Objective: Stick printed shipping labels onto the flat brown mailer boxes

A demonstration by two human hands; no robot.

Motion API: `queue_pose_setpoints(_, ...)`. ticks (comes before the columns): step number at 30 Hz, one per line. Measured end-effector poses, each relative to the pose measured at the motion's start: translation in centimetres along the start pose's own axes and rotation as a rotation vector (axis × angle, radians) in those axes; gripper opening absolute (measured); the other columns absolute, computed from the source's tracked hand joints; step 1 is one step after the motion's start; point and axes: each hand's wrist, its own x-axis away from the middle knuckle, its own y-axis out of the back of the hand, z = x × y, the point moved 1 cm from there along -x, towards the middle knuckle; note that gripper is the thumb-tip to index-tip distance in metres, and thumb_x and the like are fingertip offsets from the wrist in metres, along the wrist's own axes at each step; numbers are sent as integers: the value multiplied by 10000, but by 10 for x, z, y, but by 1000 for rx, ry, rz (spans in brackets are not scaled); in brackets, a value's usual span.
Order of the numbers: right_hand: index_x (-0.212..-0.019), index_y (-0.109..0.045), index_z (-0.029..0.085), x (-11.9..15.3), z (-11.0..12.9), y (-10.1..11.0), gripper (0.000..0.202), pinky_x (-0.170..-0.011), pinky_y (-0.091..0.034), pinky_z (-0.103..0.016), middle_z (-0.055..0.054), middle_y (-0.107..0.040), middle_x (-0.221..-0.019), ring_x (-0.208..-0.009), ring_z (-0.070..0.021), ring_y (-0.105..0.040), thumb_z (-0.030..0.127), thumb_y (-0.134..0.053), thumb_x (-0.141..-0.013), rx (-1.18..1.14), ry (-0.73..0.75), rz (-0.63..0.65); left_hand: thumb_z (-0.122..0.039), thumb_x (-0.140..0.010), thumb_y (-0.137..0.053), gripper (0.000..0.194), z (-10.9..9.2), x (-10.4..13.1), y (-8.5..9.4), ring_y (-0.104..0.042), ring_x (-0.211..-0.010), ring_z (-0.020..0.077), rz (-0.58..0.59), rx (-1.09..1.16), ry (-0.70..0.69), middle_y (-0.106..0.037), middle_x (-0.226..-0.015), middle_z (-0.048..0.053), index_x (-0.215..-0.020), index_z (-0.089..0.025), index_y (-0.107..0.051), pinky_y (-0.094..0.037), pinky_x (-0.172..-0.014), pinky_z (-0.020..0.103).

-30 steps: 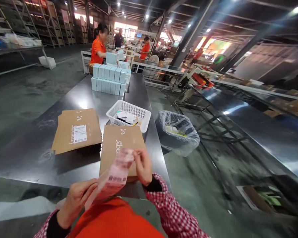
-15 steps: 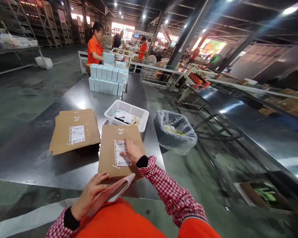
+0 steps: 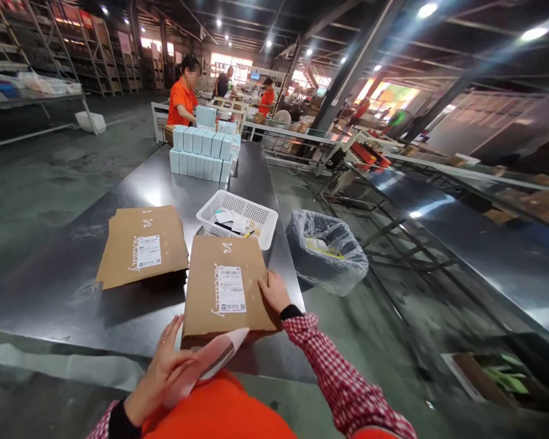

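Note:
A flat brown cardboard mailer (image 3: 204, 286) tops a stack directly in front of me. A white shipping label (image 3: 232, 289) lies on its face. My right hand (image 3: 275, 292) grips the mailer's right edge, with its fingers partly hidden. At the stack's near left corner, my left hand (image 3: 167, 360) holds a strip of white label backing paper (image 3: 210, 353) against my body. The strip's long tail (image 3: 73, 369) trails off to the left. Left of the stack, a second pile of labelled cardboard mailers (image 3: 153, 228) rests on the table.
A white perforated basket (image 3: 268, 228) with papers stands behind the stack on the metal table (image 3: 73, 292). Light blue boxes (image 3: 199, 164) are piled farther back, near a co-worker in orange (image 3: 180, 100). A lined bin (image 3: 324, 244) stands right of the table.
My right hand has moved from the label to the mailer's right edge, uncovering the whole label. My left hand still holds the backing strip. The view has shifted slightly.

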Motion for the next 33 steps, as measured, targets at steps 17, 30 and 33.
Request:
queue_pose_setpoints(17, -1417, -315, 134, -61, 134, 42, 737, -1025, -388, -442, -156, -484, -1345, -1219, -240, -479, 471, -571, -814, -1067, 93, 224, -354, -909, -508, 266, -22, -3, 88, -551, -1212, 228, -203, 259, 193, -610, -1290, 54, -950, -257, -752, -471, -993, 301)
queue_pose_setpoints(30, -1081, -628, 188, 58, 178, 2, 385, -686, -474, -244, -37, -634, -920, -762, -128, -578, 325, -719, -734, -1144, 488, 555, -555, -811, -577, 683, -23, -5, 111, -352, -1359, 330, -354, -41, 378, -326, -1508, 141, -1374, -194, -439, -437, -1021, 464)
queue_pose_setpoints(33, -974, -665, 198, 77, 182, 10, 250, -646, -453, -237, -14, -648, -817, -708, -127, -571, 356, -670, -780, -996, 536, 425, -533, -767, -640, 758, -42, -22, 104, -401, -1328, 326, -374, -132, 197, -435, -1433, 150, -1391, -197, -372, -391, -1057, 493)
